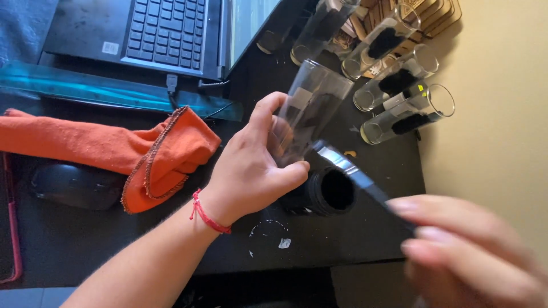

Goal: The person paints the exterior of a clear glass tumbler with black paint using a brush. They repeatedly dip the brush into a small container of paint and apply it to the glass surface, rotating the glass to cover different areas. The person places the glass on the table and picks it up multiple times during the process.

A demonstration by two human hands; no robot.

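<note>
My left hand [254, 171] grips a tall clear drinking glass [311, 108] near its base, tilted with its mouth pointing up and away from me. My right hand [468, 251], blurred at the lower right, pinches one end of a long dark strip [354, 174] with a shiny end that reaches toward the base of the glass. Just under the glass a black round container [328, 193] lies on its side on the dark table [68, 239], its open mouth facing right.
Several more clear glasses [408, 114] with dark labels lie at the back right beside wooden coasters [428, 11]. An orange cloth [142, 151] is draped at the left over a black mouse [74, 185]. A laptop [165, 34] sits behind. A yellowish wall [502, 114] bounds the right.
</note>
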